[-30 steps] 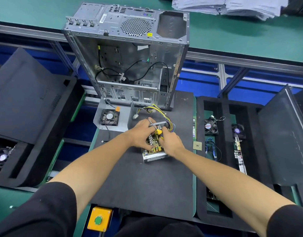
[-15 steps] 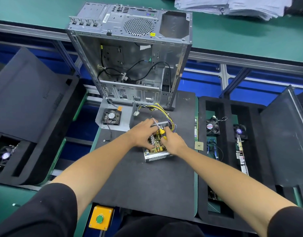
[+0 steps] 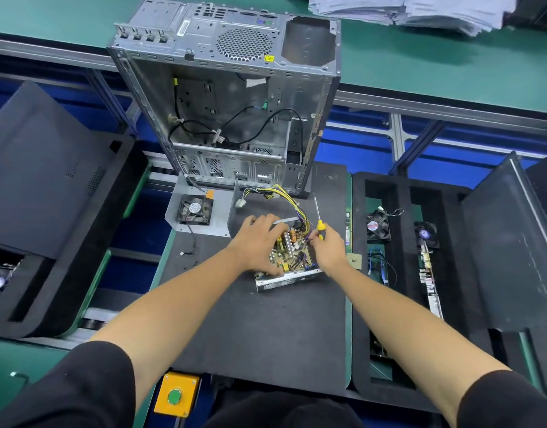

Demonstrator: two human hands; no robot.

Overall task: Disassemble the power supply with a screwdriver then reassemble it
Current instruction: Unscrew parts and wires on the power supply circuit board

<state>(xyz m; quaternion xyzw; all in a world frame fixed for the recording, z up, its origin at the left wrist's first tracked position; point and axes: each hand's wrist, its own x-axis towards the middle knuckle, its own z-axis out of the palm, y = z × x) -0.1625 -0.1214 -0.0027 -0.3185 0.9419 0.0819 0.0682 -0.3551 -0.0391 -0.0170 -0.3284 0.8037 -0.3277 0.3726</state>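
The opened power supply (image 3: pixel 289 281) lies on the black mat with its circuit board (image 3: pixel 292 253) exposed and a bundle of yellow and black wires (image 3: pixel 284 194) running off its far end. My left hand (image 3: pixel 259 242) grips the supply's left side, thumb at its near edge. My right hand (image 3: pixel 329 247) holds a yellow-handled screwdriver (image 3: pixel 320 228), whose metal shaft points up and away, clear of the board. The supply's grey metal cover (image 3: pixel 204 208) with a black fan (image 3: pixel 194 209) lies to the left.
An empty computer case (image 3: pixel 232 97) stands behind the mat. Black foam trays flank it; the right tray (image 3: pixel 402 193) holds two small fans and a memory stick. A small chip (image 3: pixel 354 261) lies at the mat's right edge. An orange box with a green button (image 3: pixel 176 393) sits near me.
My right hand drew back to the right and lifted the screwdriver off the board, its shaft now pointing up. My left hand spread wider over the supply's left side.
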